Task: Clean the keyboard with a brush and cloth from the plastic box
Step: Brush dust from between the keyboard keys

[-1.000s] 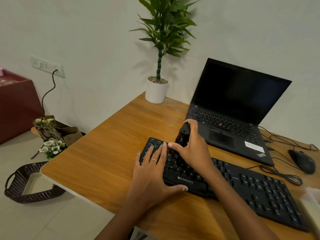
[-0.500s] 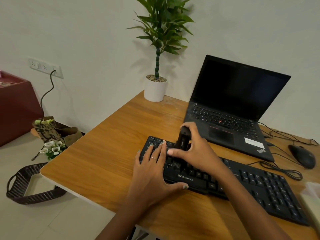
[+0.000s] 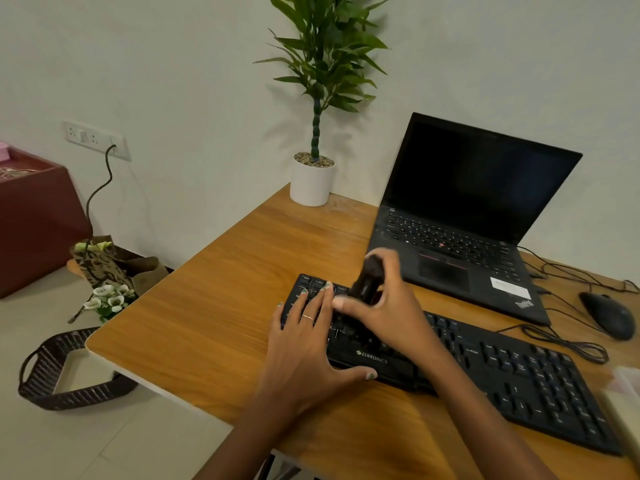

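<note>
A black keyboard (image 3: 512, 379) lies slanted across the wooden desk (image 3: 214, 320). My left hand (image 3: 308, 344) rests flat on the keyboard's left end, fingers spread, thumb against its front edge. My right hand (image 3: 388, 303) grips a black brush (image 3: 367, 280) upright over the keys just right of the left hand. The brush's lower end touches the keys and is blurred by motion. At the far right edge a pale plastic box (image 3: 623, 393) shows only in part; no cloth can be made out.
An open black laptop (image 3: 467, 216) stands behind the keyboard. A mouse (image 3: 609, 315) and looped cables (image 3: 568, 344) lie at right. A potted plant (image 3: 313, 178) sits at the back. On the floor left: a woven basket (image 3: 45, 382) and flowers (image 3: 107, 296).
My right hand with the brush has shifted slightly right and back along the keys, in a brushing stroke. The left hand has stayed pressed on the keyboard's left end.
</note>
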